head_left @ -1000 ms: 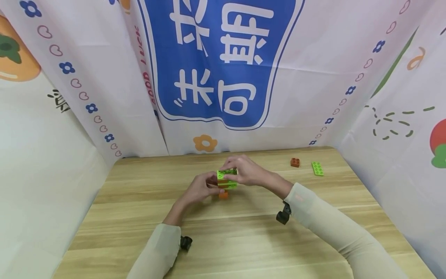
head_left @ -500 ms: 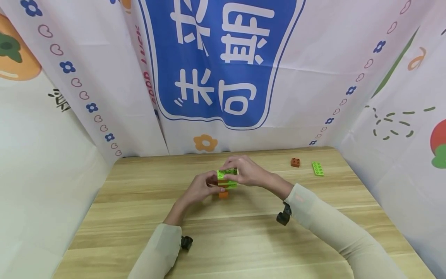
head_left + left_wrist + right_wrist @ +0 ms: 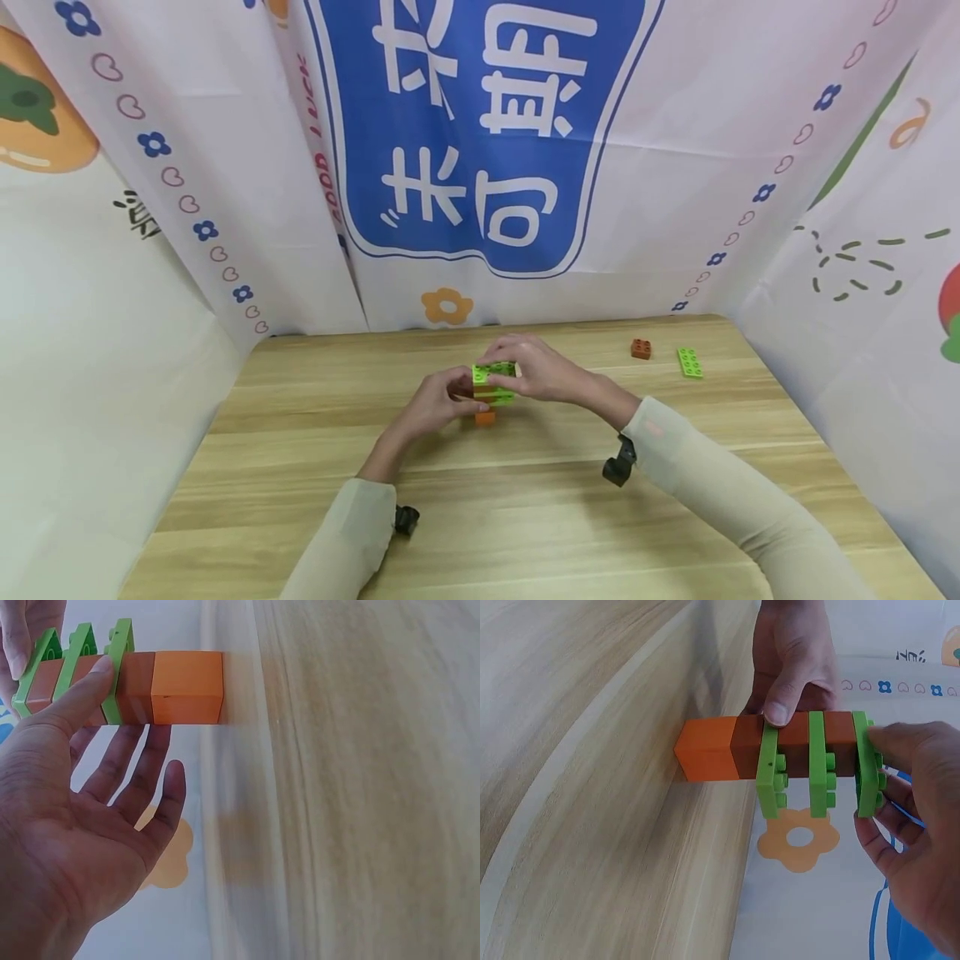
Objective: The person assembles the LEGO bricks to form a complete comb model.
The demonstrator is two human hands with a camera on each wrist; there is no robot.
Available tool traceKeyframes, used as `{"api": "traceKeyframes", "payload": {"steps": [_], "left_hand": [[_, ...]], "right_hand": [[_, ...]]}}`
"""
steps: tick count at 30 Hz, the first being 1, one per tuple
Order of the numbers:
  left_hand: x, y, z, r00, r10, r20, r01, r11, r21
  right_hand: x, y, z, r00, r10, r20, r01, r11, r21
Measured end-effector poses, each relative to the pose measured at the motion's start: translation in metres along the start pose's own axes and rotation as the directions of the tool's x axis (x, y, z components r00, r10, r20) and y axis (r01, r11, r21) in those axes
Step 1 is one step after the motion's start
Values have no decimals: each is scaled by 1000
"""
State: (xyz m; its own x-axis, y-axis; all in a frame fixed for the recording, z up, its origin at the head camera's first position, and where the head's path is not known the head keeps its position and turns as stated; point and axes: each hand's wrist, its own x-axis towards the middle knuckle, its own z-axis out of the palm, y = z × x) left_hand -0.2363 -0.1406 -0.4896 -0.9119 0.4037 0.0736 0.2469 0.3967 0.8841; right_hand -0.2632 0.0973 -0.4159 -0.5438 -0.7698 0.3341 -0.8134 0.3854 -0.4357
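Note:
A tower of toy building bricks stands on the table, an orange brick point(image 3: 707, 749) at its foot. Above that, brown bricks point(image 3: 787, 746) alternate with green plates point(image 3: 823, 765), whose studded ends jut out to one side. My left hand point(image 3: 437, 406) holds the tower, its thumb pressed on the lowest green plate and its other fingers behind. At the top, my right hand point(image 3: 536, 372) pinches the uppermost green plate point(image 3: 865, 769) between thumb and fingers. In the head view, that hand hides part of this plate.
Toward the back right of the wooden table point(image 3: 540, 508) lie a loose brown brick point(image 3: 641, 348) and a green studded plate point(image 3: 690, 362). Printed white cloth point(image 3: 397, 292) hangs behind the table and along both sides.
The head view has shifted slightly, so everything sits a little farther right in it. Both hands keep nearly the same hold on the tower.

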Motion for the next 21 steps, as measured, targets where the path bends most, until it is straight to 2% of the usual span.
{"api": "traceKeyframes", "payload": {"steps": [9,21], "left_hand": [[-1,2,2,1000,-15,-3,15,1000,-21],[-2,1,2,1000,-20,-10,20,999,-44]], "right_hand": [[-9,8,-8,1000,13,9,-13,999,38],[-30,25,-21,997,72,-9,-71,996,51]]}}
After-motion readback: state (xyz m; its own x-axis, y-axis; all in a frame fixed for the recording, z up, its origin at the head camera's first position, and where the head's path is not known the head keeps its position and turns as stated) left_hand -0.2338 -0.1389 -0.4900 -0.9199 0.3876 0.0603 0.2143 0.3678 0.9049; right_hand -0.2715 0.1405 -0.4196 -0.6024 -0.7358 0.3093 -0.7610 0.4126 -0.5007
